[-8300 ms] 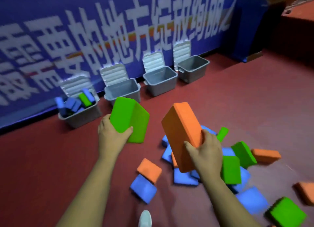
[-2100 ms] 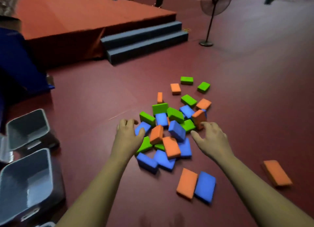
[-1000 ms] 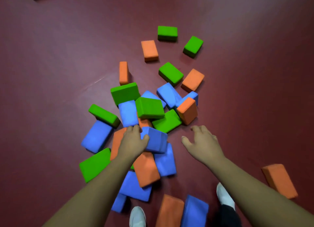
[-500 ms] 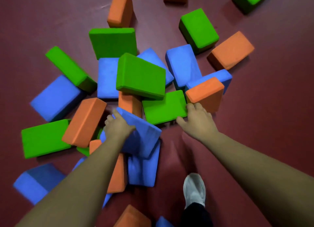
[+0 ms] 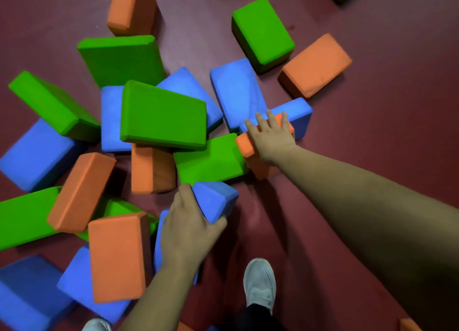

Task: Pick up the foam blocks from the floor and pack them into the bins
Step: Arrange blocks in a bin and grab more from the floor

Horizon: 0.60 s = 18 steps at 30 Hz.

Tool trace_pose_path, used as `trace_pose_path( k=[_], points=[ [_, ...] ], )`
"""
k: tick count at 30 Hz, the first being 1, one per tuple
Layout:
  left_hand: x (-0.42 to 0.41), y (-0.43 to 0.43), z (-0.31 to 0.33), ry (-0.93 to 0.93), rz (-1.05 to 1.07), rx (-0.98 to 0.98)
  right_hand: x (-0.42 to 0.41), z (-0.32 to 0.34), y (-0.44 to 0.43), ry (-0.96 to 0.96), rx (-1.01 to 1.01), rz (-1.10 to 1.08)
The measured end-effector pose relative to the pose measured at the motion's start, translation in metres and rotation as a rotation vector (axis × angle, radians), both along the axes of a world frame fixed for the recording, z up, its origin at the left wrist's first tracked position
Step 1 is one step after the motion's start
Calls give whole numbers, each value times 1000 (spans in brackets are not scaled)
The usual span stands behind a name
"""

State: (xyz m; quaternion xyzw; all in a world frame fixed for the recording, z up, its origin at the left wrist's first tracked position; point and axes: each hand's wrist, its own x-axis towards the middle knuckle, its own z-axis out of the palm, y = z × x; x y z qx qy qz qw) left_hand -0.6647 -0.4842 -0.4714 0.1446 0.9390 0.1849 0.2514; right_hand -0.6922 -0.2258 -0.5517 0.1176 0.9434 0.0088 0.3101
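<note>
— As the view drops past a grey fabric shoe (image 5: 259, 284) on the dark red floor (image 5: 372, 102), what comes nearest?

— The left hand (image 5: 188, 229). Its fingers and thumb curl round the corner of a blue rectangular foam block (image 5: 216, 200), which sits tilted at the near edge of the heap. Just left of it, an orange rectangular foam block (image 5: 116, 258) lies on top of other blue and green ones.

— And the other hand?

— Farther on, to the right, the right hand (image 5: 272, 138) lies palm down on a second orange foam block (image 5: 244, 147). Its fingers are spread and nearly straight across the top, and the thumb is hidden. That block touches a flat green foam block (image 5: 208, 160) lying between the two hands.

— What sits behind that?

— A large green foam block (image 5: 164, 114) rests tilted on the middle of the heap, over blue and orange pieces. Right behind the right hand, a long blue foam block (image 5: 301, 113) lies on the floor. Beyond it, apart from the heap, a far green foam block (image 5: 260, 30) and a far orange foam block (image 5: 314, 65) sit just beside each other.
</note>
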Motion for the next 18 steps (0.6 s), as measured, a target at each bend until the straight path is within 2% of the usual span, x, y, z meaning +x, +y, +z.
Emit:
trace_pose_path(
  k=[6, 9, 13, 18],
  points=[
    [-11, 5, -13, 21, 23, 22, 9, -18, 9, 1, 88, 65],
    [-24, -1, 3, 47, 24, 8, 33, 12, 3, 33, 77, -106],
    [-45, -9, 64, 69, 60, 47, 67, 104, -29, 160, 72, -381],
    [-74, -40, 200, 117, 45, 134, 90, 279, -106, 380, 62, -637]
  ],
)
